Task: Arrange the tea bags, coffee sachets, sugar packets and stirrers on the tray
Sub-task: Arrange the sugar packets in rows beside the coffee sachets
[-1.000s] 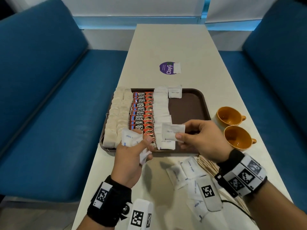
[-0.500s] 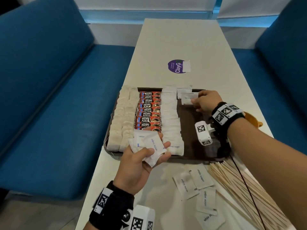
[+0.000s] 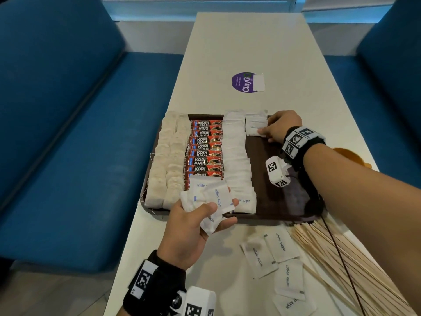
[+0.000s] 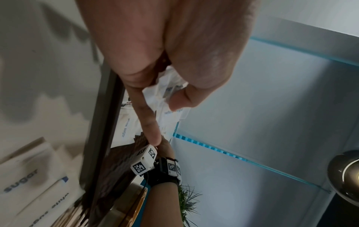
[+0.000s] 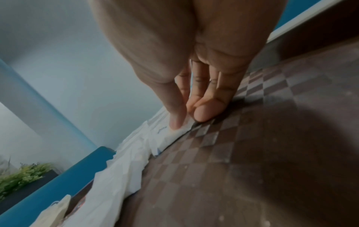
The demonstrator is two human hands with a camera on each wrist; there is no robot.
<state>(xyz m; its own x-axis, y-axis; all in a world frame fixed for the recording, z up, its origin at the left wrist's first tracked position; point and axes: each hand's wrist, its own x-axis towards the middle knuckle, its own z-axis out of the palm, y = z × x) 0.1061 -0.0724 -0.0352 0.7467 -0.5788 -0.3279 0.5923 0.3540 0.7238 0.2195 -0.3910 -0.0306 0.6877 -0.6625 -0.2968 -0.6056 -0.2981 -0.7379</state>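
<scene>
Blue padded benches (image 3: 68,133) run along both sides of a long white table (image 3: 246,46), seen from above by a head cam. On the near half of the table sits a dark brown tray (image 3: 284,201) w/ a checkered floor.

Tray contents, left to right:
- two columns of pale tea bags (image 3: 167,165), strings trailing at the left edge
- one column of red coffee sachets (image 3: 205,149), overlapping like shingles
- one full column of white sugar packets (image 3: 237,160)
- a 2nd, short sugar column w/ only a few packets at the far end; rest of the tray's right part is bare.

Right hand (image 3: 281,126) reaches to the far right corner of the tray. Thumb and fingers are pinched on the top sugar packet (image 3: 255,130) of that short column, the packet lying on the tray; the right wrist cam shows fingertips (image 5: 202,113) touching the tray floor beside it.

Left hand (image 3: 193,226) hovers at the tray's near edge, palm up, thumb clamped over a loose bunch of sugar packets (image 3: 209,197); the left wrist cam shows one finger (image 4: 147,116) stretched out straight.

On the table near the person: four or so loose packets (image 3: 280,256) marked "white sugar", and just right of them a fan of wooden stirrers (image 3: 341,265). An orange cup (image 3: 348,153) peeks out behind the right forearm. Further up the table is a round purple sticker (image 3: 245,82). Both wrists carry black bands w/ square black-and-white markers.
</scene>
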